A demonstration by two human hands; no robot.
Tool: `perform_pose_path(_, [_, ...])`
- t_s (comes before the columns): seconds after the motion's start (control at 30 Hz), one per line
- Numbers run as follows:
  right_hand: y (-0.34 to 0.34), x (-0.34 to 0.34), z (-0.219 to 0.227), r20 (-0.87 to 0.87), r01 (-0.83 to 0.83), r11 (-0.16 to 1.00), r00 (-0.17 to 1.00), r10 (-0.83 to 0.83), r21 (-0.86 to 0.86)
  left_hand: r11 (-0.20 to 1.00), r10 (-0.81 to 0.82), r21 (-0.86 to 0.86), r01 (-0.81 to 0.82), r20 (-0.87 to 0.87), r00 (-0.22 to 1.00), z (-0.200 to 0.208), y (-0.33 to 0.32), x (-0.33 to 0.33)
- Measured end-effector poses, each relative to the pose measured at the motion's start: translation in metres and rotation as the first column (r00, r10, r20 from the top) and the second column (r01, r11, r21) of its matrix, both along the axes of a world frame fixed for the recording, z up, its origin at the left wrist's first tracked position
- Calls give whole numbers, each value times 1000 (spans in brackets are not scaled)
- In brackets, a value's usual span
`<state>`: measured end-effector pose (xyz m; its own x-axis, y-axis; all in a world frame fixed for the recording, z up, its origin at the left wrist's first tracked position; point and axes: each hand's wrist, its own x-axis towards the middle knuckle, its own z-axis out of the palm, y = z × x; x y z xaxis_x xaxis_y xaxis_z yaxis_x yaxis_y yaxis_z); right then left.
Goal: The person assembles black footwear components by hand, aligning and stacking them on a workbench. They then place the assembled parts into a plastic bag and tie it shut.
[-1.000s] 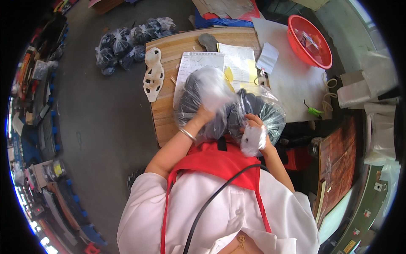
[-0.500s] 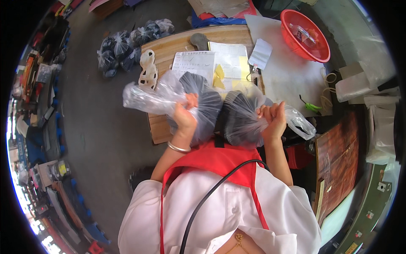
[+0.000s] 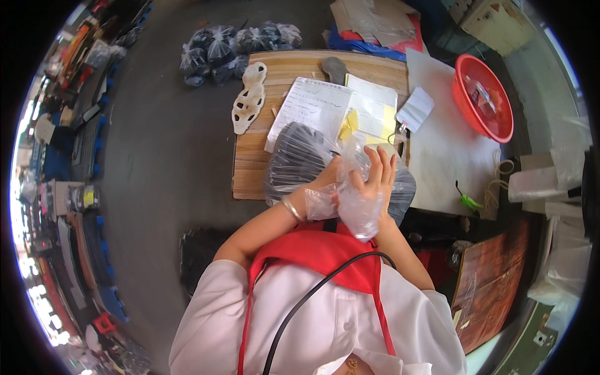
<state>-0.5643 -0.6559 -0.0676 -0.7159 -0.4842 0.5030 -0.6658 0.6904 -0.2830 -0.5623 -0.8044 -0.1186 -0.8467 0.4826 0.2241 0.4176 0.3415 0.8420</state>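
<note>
A worker's left hand (image 3: pixel 322 186) pinches the gathered neck of a clear plastic bag of dark pieces (image 3: pixel 300 159) resting on the wooden counter (image 3: pixel 250 178), while the right hand (image 3: pixel 375 178), fingers spread, presses its loose film flat. Keeping the neck tight should help the twist hold. Farther left, similar filled bags (image 3: pixel 231 44) lie on the floor; white and yellow papers (image 3: pixel 340 109) sit behind; a red basin (image 3: pixel 481 97) stands right.

Two filled clear bags (image 3: pixel 300 159) are held at the table; one red basin (image 3: pixel 484 100), one white sole piece (image 3: pixel 249 99) and two paper sheets (image 3: pixel 312 109) are seen.
</note>
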Motion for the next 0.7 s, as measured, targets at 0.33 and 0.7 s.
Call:
perform_pose_path(0.33, [55, 4, 4, 169, 77, 997, 982, -79, 16, 777, -6, -608, -164, -268, 963, -59, 4, 22])
perform_pose_path(0.7, [18, 2, -122, 399, 120, 871, 912, 92, -476, 973, -53, -221, -66, -492, 869, -11, -15, 16])
